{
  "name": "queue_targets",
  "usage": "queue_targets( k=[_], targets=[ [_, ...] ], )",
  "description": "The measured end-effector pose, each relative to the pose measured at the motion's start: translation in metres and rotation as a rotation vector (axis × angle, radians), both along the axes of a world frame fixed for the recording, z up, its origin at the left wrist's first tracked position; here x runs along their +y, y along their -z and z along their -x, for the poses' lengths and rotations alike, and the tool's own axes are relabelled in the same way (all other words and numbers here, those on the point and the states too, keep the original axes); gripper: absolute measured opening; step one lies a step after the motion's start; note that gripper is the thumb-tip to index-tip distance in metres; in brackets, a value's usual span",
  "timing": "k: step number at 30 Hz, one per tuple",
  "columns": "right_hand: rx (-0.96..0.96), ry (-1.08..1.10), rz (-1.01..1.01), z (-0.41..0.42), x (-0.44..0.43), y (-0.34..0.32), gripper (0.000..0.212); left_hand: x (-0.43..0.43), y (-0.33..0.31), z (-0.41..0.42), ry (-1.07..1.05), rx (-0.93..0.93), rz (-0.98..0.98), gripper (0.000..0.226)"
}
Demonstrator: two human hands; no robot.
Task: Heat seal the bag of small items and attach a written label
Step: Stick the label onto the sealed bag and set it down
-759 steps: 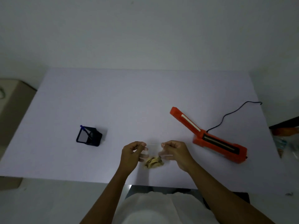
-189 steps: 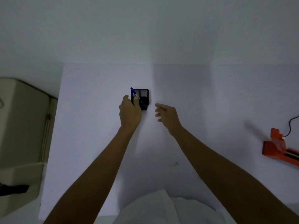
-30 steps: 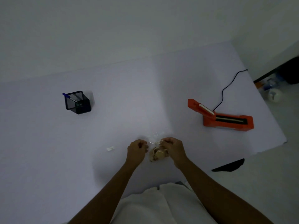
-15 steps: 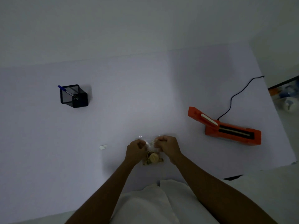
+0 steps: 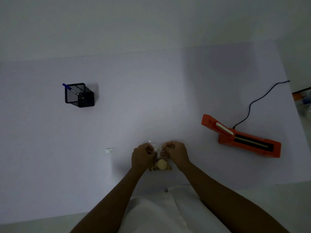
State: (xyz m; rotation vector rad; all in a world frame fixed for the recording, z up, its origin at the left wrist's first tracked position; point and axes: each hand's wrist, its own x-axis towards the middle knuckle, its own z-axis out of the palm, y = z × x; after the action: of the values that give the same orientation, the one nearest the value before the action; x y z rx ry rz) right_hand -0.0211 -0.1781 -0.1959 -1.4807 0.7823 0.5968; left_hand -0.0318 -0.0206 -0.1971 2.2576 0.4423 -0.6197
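Head view shows both hands meeting over the near middle of the pale bench (image 5: 151, 98). The left hand (image 5: 143, 157) and the right hand (image 5: 176, 155) hold a small clear plastic bag of tan items (image 5: 161, 164) between them, just above or on the bench surface; which of the two cannot be told. The left hand's fingers (image 5: 149, 150) are curled and pinch the upper left part of the bag; the right hand's fingers (image 5: 168, 146) are curled and pinch the upper right part. The contents sit bunched in the lower part of the bag, with one round pale piece on top. A small white rectangular label (image 5: 109, 150) lies flat on the bench to the left of the left hand, apart from it. A black wire-mesh pen holder (image 5: 80, 95) stands well to the far left, with a blue-capped pen (image 5: 67, 87) leaning out of its left corner. An orange hand-press heat sealer (image 5: 242, 140) lies to the right, well apart from the hands, its arm raised, and a black power cable (image 5: 252, 105) runs from it toward the far right edge. A white garment (image 5: 159, 212) fills the bottom centre.
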Motion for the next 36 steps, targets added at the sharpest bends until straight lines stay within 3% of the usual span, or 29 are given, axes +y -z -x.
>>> queue_targets(
  k=[4, 8, 13, 22, 36],
  targets=[
    [-0.046, -0.038, 0.044, 0.002, -0.002, -0.001, 0.004, 0.004, 0.002, 0.002, 0.041, -0.05, 0.083, 0.006],
    [-0.106, -0.117, 0.127, 0.007, -0.001, -0.003, 0.014, 0.003, 0.0, -0.001, 0.094, -0.045, 0.145, 0.022],
    [-0.134, -0.184, 0.207, 0.01, -0.001, 0.001, 0.002, 0.0, 0.007, -0.006, 0.134, 0.006, 0.085, 0.016],
    [-0.145, -0.306, 0.399, 0.01, 0.002, 0.006, 0.006, -0.001, 0.006, -0.008, 0.081, 0.05, 0.068, 0.024],
    [-0.149, -0.37, 0.48, 0.009, 0.004, 0.01, 0.005, -0.013, -0.001, -0.012, 0.068, 0.102, -0.06, 0.024]
  ],
)
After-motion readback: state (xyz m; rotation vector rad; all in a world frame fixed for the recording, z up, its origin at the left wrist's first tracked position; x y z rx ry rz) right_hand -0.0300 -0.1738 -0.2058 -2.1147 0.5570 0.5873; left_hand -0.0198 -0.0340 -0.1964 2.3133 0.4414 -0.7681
